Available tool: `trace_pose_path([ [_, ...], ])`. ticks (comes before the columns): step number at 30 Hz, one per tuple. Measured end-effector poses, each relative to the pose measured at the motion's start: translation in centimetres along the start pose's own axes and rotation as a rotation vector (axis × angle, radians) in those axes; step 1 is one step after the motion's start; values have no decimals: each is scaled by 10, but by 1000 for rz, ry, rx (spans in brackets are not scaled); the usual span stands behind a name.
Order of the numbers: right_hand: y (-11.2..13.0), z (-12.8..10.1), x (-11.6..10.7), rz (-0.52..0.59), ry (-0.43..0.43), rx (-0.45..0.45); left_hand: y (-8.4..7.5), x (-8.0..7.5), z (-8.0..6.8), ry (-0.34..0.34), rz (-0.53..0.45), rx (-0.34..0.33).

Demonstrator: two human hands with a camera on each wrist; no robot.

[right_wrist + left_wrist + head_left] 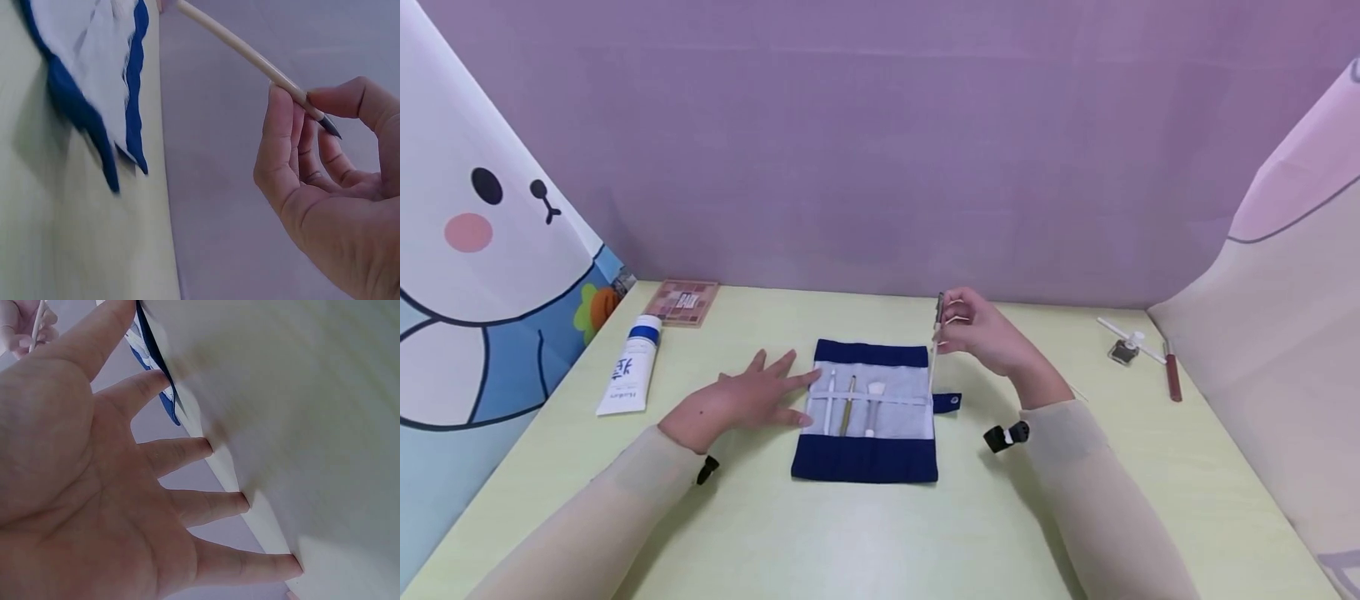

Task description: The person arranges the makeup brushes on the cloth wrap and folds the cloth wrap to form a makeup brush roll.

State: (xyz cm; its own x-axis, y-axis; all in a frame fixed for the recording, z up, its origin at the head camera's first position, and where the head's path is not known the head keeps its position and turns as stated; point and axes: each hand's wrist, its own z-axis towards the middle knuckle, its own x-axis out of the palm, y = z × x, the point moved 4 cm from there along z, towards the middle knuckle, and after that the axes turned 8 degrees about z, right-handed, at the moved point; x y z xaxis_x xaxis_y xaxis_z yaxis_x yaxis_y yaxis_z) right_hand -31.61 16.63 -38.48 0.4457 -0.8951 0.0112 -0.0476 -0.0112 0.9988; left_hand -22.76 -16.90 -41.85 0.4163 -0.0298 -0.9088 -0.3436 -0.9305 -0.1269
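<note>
Step in hand: likely slotting a brush into the roll, judging by its pose.
Right hand [981, 333]: centre right of the frame, fingers pinching a slim white brush [935, 350] near its dark tip, held almost upright at the roll's right edge.
Left hand [741, 400]: fingers straight and spread, pressing flat on the table [880, 533], fingertips touching the left edge of the blue brush roll [865, 458].
Roll contents: 3 tools under the strap, mid-frame.
Next move: probably lowering the brush's bottom end toward a free slot while the roll stays pinned.
Elsewhere: tube [628, 375] and palette [683, 302], upper left.
</note>
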Motion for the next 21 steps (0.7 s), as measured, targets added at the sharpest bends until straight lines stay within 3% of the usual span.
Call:
trace_pose_path([
  [8,-7,19,22,66,-30,-7,-2,-2,-2,0,-3,2],
  [21,-22,31,37,21,-48,13,2,1,1,-2,2,-3],
])
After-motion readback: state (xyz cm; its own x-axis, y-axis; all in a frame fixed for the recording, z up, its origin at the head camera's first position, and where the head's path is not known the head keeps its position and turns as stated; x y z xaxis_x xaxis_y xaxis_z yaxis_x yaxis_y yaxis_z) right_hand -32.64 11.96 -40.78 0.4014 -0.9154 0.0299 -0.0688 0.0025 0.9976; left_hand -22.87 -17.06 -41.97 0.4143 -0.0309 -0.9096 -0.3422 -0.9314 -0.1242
